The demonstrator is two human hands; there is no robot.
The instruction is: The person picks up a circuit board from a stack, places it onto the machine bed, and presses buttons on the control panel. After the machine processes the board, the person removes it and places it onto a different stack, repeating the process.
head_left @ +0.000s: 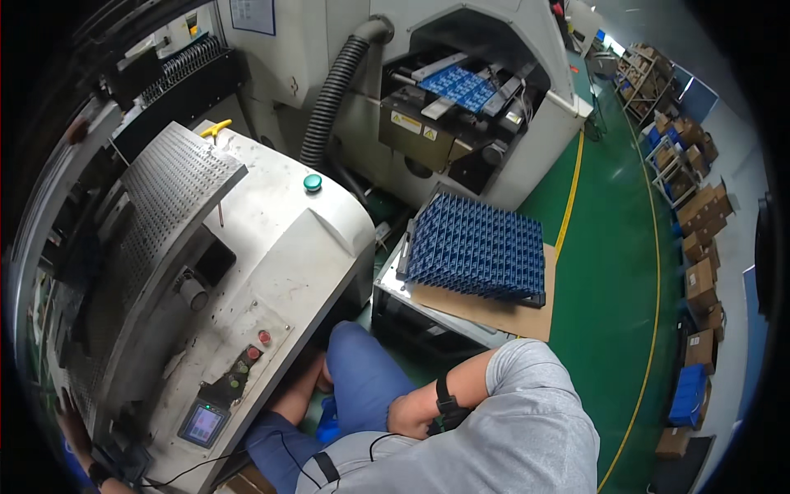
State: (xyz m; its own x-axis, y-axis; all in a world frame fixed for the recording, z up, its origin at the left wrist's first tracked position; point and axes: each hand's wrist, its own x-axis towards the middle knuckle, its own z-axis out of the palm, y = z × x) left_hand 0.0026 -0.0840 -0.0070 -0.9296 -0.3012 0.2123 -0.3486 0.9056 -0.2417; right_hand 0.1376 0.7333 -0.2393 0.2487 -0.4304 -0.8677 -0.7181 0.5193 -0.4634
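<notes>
Grey-sleeved, the right arm bends inward and its hand, the right hand (407,416), lies on the blue shorts (369,370) at the upper thigh. Its fingers are turned under and mostly hidden; whether they are curled or grip anything cannot be told. The left hand (76,426) is at the far left rim of the view, well apart from the right, in shadow, with fingers extended away from the body. It is near the lower end of the perforated metal panel (177,165); contact with the panel or its frame cannot be confirmed, nor can any held object.

Location of panel: over the left side of the white machine (284,272), left of the seated person. Its long axis runs from lower left, near the left hand, up to the upper right; the perforated face is tilted, its upper end pointing away from the person.

Also noted: a lit screen (204,423) at the machine's near end, and a rack of blue boards (477,247) on cardboard (527,323), to the machine's right.
</notes>
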